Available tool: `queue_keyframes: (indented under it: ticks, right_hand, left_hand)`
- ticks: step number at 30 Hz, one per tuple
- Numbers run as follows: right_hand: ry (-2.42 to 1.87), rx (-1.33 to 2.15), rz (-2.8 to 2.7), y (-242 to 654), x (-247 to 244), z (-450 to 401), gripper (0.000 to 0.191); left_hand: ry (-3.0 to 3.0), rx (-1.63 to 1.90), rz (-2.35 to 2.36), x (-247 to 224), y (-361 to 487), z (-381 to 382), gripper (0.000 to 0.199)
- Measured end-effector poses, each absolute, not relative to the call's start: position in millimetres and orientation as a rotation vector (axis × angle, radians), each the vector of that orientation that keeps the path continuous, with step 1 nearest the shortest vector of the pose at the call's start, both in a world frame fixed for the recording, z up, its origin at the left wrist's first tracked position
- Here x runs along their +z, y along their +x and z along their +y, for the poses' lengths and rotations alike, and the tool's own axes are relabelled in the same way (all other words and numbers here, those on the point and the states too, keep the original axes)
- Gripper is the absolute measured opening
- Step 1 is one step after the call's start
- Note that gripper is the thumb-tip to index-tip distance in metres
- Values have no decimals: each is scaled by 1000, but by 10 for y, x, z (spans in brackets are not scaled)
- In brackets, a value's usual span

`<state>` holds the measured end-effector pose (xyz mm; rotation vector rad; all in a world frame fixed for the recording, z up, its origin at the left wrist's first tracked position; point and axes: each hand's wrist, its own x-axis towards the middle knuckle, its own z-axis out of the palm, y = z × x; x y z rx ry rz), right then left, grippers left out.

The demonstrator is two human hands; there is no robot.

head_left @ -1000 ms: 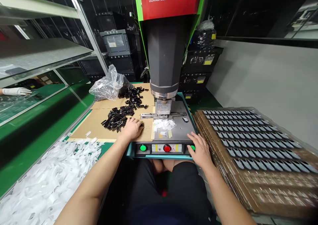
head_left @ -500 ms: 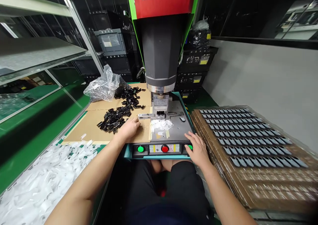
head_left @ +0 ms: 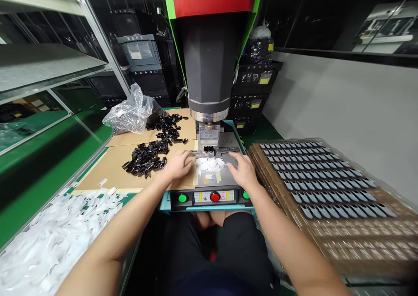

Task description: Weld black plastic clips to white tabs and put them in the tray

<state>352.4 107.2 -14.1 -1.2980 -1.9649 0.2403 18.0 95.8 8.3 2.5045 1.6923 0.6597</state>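
My left hand reaches in from the left over the cardboard, its fingertips at the left end of a metal slide bar. Its thumb and forefinger look apart, with nothing visible between them. Across the machine bed, my right hand is near the right slide bar, fingers spread and bent, nothing seen in it. Between the two bars a black clip-like part sits in the metal fixture, below the press head. White plastic slips lie in a small heap before the fixture.
Black parts are piled on the cardboard, beside a clear plastic bag. Many white slips cover the left bench. Two green buttons flank a red button at the front. Stacked trays hold rows of grey-black parts at right.
My right hand has moved from beside the right green button forward and left to the slide bar. My left hand has shifted right along the left bar. The view has turned slightly.
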Motion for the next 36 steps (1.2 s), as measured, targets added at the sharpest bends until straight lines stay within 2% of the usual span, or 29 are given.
queue_keyframes:
  ticks: [3, 5, 10, 16, 19, 24, 29, 36]
  right_hand:
    - [-1384, 388, -1954, 3107, -23, 1475, 54]
    - [-1472, 447, -1967, 2898, -12, 1677, 53]
    - [-1548, 438, -2007, 2696, -89, 1920, 42]
    - [-1425, 687, -1785, 2665, -95, 2002, 20]
    - [-1370, 811, -1623, 2675, -143, 1845, 26]
    - [-994, 1199, -1198, 2701, -349, 1104, 42]
    - [-871, 1217, -1258, 2701, -406, 364, 35]
    - [-911, 1139, -1299, 2754, -389, 15, 34]
  left_hand:
    - [2198, 822, 1727, 71, 514, 1272, 46]
    - [2088, 842, 1712, 49, 704, 1447, 46]
    - [2077, 936, 1551, -55, 883, 1700, 41]
    - [1725, 1155, 1422, -121, 855, 1782, 21]
    - [1395, 1293, 1328, -161, 895, 1570, 29]
    - [1090, 1394, 1074, -291, 1055, 732, 53]
    - [1000, 1410, 961, -332, 1177, 33, 53]
    - [984, 1429, 907, -363, 1265, -187, 47]
